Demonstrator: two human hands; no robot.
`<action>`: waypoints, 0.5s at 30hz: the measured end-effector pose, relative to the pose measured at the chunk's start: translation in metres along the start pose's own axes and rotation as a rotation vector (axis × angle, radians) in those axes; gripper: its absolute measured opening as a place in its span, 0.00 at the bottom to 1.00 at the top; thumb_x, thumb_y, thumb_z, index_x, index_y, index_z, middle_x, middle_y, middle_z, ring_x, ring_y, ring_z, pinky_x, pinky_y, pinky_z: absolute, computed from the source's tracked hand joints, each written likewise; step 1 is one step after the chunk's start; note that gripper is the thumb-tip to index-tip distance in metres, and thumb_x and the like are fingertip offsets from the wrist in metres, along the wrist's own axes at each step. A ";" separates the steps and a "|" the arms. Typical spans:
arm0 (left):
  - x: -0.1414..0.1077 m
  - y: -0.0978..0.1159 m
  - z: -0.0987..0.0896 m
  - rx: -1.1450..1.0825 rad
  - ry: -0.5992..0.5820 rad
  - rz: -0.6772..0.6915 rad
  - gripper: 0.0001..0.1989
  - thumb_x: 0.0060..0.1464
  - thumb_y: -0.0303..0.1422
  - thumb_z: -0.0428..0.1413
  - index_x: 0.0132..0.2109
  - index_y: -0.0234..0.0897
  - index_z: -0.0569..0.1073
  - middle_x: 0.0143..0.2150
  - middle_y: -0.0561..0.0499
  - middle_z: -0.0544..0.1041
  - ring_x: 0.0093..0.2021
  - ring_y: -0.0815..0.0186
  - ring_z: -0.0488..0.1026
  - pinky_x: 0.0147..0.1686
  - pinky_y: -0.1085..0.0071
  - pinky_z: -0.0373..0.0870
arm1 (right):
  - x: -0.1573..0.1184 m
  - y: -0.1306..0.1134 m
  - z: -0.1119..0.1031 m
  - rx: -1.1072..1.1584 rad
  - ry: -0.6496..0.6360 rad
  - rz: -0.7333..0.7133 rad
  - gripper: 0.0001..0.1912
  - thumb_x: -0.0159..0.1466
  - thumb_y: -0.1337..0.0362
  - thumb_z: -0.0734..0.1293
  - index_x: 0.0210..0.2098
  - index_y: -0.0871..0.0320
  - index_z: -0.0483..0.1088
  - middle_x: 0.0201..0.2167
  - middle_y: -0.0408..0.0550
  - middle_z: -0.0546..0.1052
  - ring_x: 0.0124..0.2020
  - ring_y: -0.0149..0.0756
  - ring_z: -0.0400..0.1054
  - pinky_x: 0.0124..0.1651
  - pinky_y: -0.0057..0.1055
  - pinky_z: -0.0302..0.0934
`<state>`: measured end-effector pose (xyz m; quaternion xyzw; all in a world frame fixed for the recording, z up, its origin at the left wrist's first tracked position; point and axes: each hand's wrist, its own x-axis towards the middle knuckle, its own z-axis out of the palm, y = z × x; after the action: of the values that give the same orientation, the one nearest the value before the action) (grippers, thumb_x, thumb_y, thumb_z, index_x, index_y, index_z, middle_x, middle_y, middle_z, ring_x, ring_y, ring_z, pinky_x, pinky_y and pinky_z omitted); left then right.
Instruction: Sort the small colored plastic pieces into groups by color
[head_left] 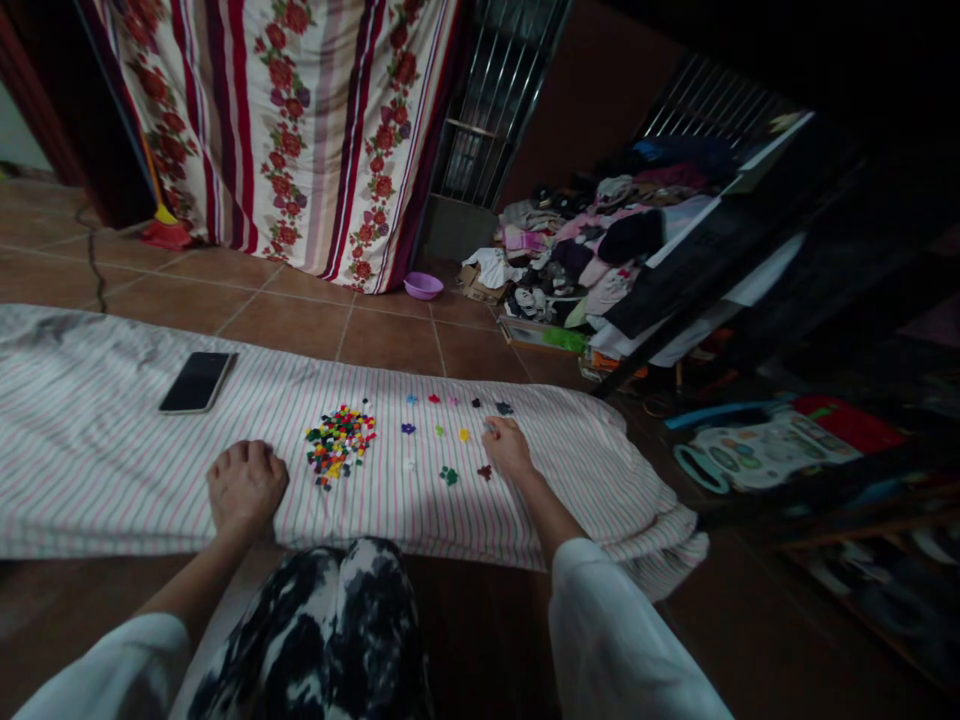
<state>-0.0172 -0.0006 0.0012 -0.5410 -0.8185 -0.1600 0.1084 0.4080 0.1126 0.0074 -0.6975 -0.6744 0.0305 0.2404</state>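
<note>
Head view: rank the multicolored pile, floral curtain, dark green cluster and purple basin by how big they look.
1. Floral curtain
2. Multicolored pile
3. Purple basin
4. Dark green cluster

The basin stands farther back, so its true size against the pile is unsure.

Mixed coloured pieces (341,437) lie beside single-colour clusters (448,476).

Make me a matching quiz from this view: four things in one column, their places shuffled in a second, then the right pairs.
1. phone
2. many-coloured pile
3. purple basin
4. right hand

A. on the tiled floor
B. just right of the yellow cluster
C. beyond and leftward of the left hand
D. between the two hands

Pairs: 1-C, 2-D, 3-A, 4-B
</note>
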 end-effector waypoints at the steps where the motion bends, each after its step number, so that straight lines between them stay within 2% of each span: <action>1: 0.000 -0.001 0.001 -0.009 0.003 0.004 0.16 0.59 0.36 0.42 0.44 0.34 0.72 0.43 0.42 0.73 0.45 0.55 0.67 0.44 0.61 0.58 | 0.000 -0.007 0.000 0.016 0.007 -0.019 0.18 0.56 0.70 0.62 0.45 0.59 0.75 0.40 0.50 0.73 0.37 0.34 0.67 0.48 0.31 0.62; 6: -0.001 -0.003 0.005 -0.046 0.024 -0.001 0.16 0.58 0.35 0.43 0.43 0.34 0.72 0.43 0.41 0.73 0.45 0.55 0.66 0.44 0.61 0.57 | -0.006 -0.061 0.006 0.148 -0.012 -0.163 0.17 0.58 0.69 0.61 0.44 0.58 0.75 0.39 0.50 0.74 0.35 0.34 0.68 0.45 0.32 0.63; 11: -0.001 -0.005 0.006 -0.097 0.033 0.013 0.16 0.57 0.34 0.44 0.43 0.33 0.73 0.43 0.40 0.73 0.45 0.54 0.65 0.45 0.60 0.57 | -0.033 -0.129 0.025 0.299 -0.165 -0.332 0.16 0.60 0.71 0.60 0.42 0.56 0.76 0.38 0.48 0.75 0.37 0.33 0.68 0.45 0.30 0.63; 15: -0.002 -0.007 0.008 -0.113 0.036 0.019 0.15 0.57 0.34 0.44 0.43 0.33 0.73 0.42 0.40 0.73 0.45 0.54 0.65 0.45 0.60 0.57 | -0.054 -0.169 0.044 0.347 -0.287 -0.446 0.13 0.62 0.71 0.61 0.40 0.56 0.76 0.37 0.47 0.75 0.40 0.33 0.68 0.46 0.30 0.61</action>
<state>-0.0227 -0.0012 -0.0078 -0.5509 -0.8010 -0.2149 0.0938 0.2308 0.0694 0.0168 -0.4693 -0.8226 0.1896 0.2591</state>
